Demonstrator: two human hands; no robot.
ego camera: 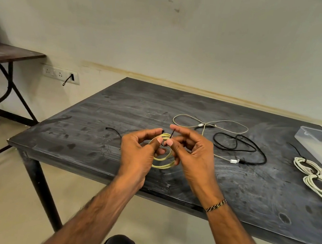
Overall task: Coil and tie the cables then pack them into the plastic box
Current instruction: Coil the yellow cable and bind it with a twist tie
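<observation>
A: What is sitting on the dark grey scuffed metal table (118, 105)?

B: At the table's far right edge, a clear rectangular plastic box (320, 145) is lying, cut off by the frame. Nearer than the box, two coiled cream-white cables (318, 179) are resting by the right edge, each cinched with a dark tie. Toward the table's far middle, a loose black cable (239, 148) is sprawling, tangled with a loose beige-grey cable (211, 124).

A: And the hands?

B: Both are hovering above the table's near edge. The left hand (139, 151) is gripping a coiled pale yellow cable (163, 159), fingers curled round the loops, thumb pressing on top. The right hand (190, 154) is pinching a thin black cable tie (172, 134) that is wrapping the coil's upper part, thumb and a curled finger closing on it, forefinger stretching out above.

A: Anything smaller?

B: A spare thin black tie (113, 130) is lying on the table just left of the hands. A braided wristband (215, 205) is circling the right wrist.
</observation>
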